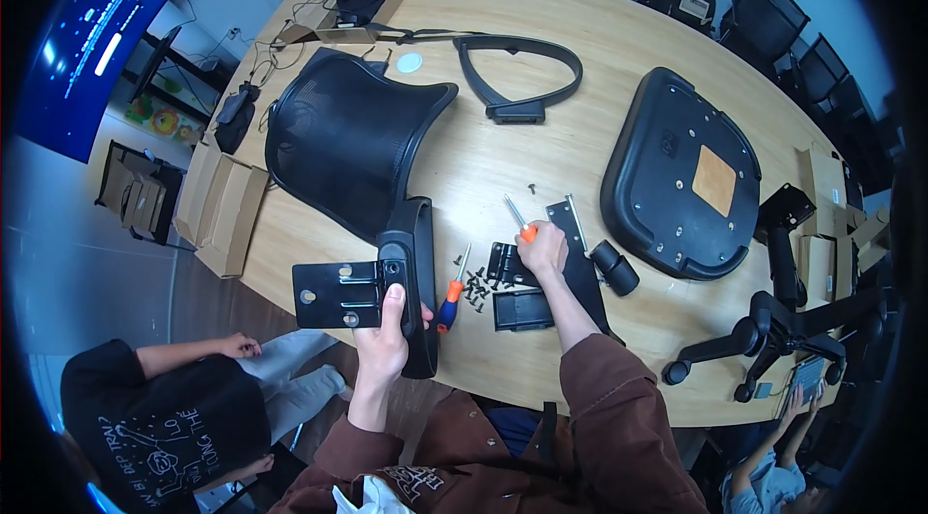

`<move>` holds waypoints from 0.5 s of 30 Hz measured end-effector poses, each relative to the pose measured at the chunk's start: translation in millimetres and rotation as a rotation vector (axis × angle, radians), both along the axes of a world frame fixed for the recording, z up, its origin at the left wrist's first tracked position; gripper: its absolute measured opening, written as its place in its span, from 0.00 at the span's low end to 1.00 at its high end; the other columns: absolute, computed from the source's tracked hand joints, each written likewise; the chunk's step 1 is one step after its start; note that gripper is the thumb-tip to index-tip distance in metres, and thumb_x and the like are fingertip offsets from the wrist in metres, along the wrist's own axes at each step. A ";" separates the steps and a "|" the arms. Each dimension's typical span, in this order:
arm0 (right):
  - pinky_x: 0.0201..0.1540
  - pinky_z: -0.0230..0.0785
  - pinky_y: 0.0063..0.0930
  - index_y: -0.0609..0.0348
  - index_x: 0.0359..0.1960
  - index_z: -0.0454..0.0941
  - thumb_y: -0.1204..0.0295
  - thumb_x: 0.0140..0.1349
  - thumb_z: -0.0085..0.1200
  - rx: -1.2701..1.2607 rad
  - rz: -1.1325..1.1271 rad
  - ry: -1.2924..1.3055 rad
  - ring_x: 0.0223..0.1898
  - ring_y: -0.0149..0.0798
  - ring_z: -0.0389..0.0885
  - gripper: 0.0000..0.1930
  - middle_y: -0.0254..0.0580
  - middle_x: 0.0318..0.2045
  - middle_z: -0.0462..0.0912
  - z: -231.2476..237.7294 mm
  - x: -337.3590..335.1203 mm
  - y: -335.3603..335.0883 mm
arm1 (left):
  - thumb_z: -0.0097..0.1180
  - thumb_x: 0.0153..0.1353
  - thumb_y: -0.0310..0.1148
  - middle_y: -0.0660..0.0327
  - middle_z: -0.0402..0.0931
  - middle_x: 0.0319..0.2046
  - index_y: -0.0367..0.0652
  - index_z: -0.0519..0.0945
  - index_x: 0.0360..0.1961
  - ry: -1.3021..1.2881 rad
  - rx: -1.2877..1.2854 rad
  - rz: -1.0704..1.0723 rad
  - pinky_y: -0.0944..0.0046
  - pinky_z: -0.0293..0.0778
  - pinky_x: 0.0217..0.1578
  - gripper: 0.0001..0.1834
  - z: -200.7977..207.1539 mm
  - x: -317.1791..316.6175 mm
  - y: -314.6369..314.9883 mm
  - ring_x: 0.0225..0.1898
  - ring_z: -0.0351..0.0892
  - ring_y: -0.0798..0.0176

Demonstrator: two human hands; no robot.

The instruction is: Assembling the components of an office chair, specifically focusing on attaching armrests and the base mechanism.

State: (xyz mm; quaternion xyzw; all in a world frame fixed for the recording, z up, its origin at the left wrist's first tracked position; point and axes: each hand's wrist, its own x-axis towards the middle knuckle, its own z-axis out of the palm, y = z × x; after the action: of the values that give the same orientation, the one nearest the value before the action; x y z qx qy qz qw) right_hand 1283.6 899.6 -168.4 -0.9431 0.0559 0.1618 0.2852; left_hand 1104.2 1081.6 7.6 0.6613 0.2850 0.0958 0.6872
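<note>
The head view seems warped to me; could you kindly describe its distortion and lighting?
Head view: black rounds off the corners, the table looks bowed along its rim, the screen glows blue at far left, and the screwdriver beside the left hand shows no obvious motion blur.

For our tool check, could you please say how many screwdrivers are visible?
2: an orange-handled metal screwdriver in the right hand, and a blue-and-orange screwdriver on the wooden table.

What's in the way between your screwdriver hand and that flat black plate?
The curved black band stands between the right hand and the plate. Loose screws and another screwdriver lie there too, low on the table.
</note>
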 end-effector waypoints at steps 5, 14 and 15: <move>0.48 0.77 0.42 0.55 0.40 0.86 0.62 0.50 0.69 0.003 -0.022 -0.036 0.42 0.53 0.85 0.16 0.51 0.40 0.86 -5.6 0.7 -3.0 | 0.44 0.75 0.44 0.58 0.78 0.24 0.35 0.76 0.50 0.003 -0.019 0.002 0.67 0.75 0.28 0.21 -6.1 -0.2 2.6 0.25 0.79 0.67; 0.47 0.75 0.45 0.59 0.34 0.86 0.60 0.51 0.70 0.243 -0.259 -0.257 0.38 0.55 0.85 0.16 0.54 0.35 0.85 -7.1 59.2 -17.5 | 0.41 0.75 0.42 0.58 0.78 0.25 0.34 0.75 0.52 -0.001 0.028 -0.062 0.67 0.75 0.29 0.21 -4.6 -4.7 5.8 0.25 0.78 0.68; 0.47 0.75 0.45 0.59 0.34 0.86 0.60 0.51 0.70 0.247 -0.257 -0.255 0.38 0.55 0.85 0.16 0.54 0.35 0.85 -10.5 64.0 -13.6 | 0.41 0.75 0.42 0.58 0.78 0.25 0.34 0.75 0.52 0.000 0.032 -0.058 0.67 0.75 0.29 0.21 -3.8 -5.9 5.3 0.25 0.78 0.68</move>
State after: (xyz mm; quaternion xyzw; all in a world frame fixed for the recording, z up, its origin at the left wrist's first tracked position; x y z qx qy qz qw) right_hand 1347.5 886.0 -178.9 -0.8989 0.1187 0.0091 0.4216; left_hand 1098.3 1086.9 3.8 0.6802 0.2642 0.0801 0.6790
